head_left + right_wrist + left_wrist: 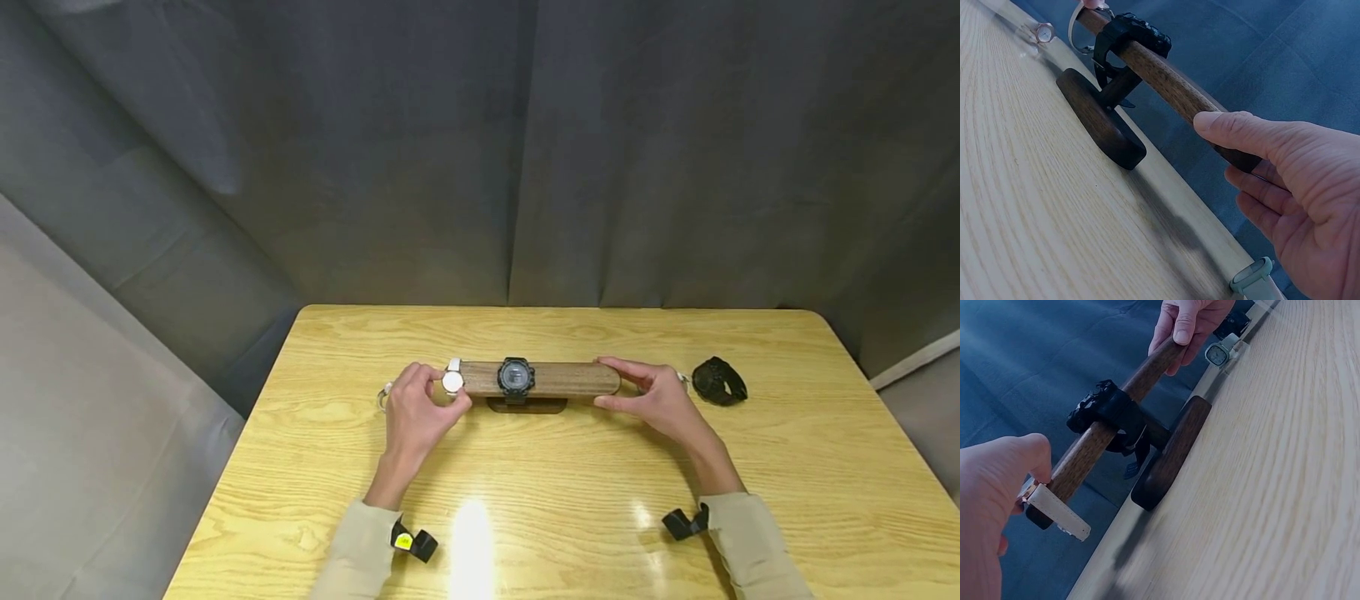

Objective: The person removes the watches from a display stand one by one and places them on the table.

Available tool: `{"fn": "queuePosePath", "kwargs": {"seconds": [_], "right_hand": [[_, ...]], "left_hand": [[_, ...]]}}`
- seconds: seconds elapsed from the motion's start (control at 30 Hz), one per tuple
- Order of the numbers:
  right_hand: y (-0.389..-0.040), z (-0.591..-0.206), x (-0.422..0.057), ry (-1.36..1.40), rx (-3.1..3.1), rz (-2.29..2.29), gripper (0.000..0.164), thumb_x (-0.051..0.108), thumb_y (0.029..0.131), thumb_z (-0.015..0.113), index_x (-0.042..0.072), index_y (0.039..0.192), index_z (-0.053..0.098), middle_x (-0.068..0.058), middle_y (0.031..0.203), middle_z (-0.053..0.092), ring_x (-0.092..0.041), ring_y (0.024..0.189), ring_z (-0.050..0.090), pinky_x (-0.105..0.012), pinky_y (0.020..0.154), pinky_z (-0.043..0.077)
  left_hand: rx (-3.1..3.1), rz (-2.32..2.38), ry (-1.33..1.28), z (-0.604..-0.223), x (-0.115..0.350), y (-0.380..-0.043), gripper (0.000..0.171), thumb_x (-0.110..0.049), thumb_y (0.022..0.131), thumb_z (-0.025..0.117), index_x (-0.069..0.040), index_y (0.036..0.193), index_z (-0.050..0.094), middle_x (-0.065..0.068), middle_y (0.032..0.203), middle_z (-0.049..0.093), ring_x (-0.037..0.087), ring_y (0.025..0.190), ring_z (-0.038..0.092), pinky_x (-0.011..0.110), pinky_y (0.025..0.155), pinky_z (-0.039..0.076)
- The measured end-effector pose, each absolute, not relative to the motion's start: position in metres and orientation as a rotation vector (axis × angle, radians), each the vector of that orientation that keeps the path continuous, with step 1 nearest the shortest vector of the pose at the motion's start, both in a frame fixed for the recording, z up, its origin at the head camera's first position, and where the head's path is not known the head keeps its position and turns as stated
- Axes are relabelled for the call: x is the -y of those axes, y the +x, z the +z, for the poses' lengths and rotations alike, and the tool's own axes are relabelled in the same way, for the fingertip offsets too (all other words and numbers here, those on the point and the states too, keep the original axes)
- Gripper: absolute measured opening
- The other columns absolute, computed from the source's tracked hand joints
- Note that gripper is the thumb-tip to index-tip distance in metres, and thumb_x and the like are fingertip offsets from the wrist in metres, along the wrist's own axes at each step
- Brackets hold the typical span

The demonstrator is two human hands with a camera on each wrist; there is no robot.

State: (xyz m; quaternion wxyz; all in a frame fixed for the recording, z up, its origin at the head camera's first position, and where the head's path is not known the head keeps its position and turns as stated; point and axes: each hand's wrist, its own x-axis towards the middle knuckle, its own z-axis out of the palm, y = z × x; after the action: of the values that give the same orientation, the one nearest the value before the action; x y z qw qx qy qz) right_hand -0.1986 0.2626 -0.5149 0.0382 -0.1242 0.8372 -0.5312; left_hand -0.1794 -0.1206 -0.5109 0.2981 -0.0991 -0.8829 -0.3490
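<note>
A T-shaped wooden watch stand has a long bar [558, 379] raised on a dark base [527, 407]. Around the middle of the bar sits a black digital watch [515, 377]. At the bar's left end, my left hand [416, 417] pinches a round-faced watch [452, 382] between thumb and finger. Its white strap [1060, 511] hangs around the bar's end in the left wrist view. My right hand [660, 403] grips the bar's right end, thumb [1213, 123] on the near side and fingers beyond.
On the table [525, 500], a black watch [718, 382] lies right of the right hand. A square-faced pale green watch [1252, 275] is close to that hand. Another round-faced watch [1043, 32] lies left of the stand. Grey curtain [420, 167] hangs behind.
</note>
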Motion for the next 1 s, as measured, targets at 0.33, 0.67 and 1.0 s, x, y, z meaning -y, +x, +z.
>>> {"fn": "queuePosePath", "kwargs": {"seconds": [0.33, 0.67, 1.0], "right_hand": [[-0.1965, -0.5158, -0.2642, -0.387, -2.574, -1.624, 0.063, 0.030, 0.085, 0.089, 0.020, 0.143, 0.066, -0.008, 0.147, 0.062, -0.034, 0.141, 0.051, -0.041, 0.101, 0.056], [-0.1965, -0.5131, -0.2648, -0.394, -2.561, -1.640, 0.063, 0.028, 0.085, 0.089, 0.019, 0.143, 0.066, -0.009, 0.146, 0.062, -0.034, 0.141, 0.052, -0.034, 0.098, 0.056], [-0.1944, -0.5130, -0.2673, -0.395, -2.556, -1.640, 0.062, 0.028, 0.086, 0.089, 0.020, 0.143, 0.066, -0.007, 0.146, 0.062, -0.033, 0.142, 0.051, -0.034, 0.101, 0.056]], "left_hand": [[2.335, -0.924, -0.281, -0.5102, 0.1217, -0.1769, 0.023, -0.024, 0.073, 0.083, -0.008, 0.085, 0.071, 0.003, 0.069, 0.056, 0.011, 0.061, 0.045, 0.024, 0.051, 0.039], [2.346, -0.924, -0.269, -0.5082, 0.1219, -0.1763, 0.022, -0.022, 0.073, 0.083, -0.008, 0.085, 0.071, 0.003, 0.069, 0.056, 0.011, 0.060, 0.045, 0.024, 0.050, 0.039], [2.360, -0.919, -0.273, -0.5066, 0.1212, -0.1762, 0.022, -0.022, 0.072, 0.083, -0.008, 0.085, 0.072, 0.003, 0.069, 0.056, 0.011, 0.060, 0.045, 0.025, 0.049, 0.039]]}}
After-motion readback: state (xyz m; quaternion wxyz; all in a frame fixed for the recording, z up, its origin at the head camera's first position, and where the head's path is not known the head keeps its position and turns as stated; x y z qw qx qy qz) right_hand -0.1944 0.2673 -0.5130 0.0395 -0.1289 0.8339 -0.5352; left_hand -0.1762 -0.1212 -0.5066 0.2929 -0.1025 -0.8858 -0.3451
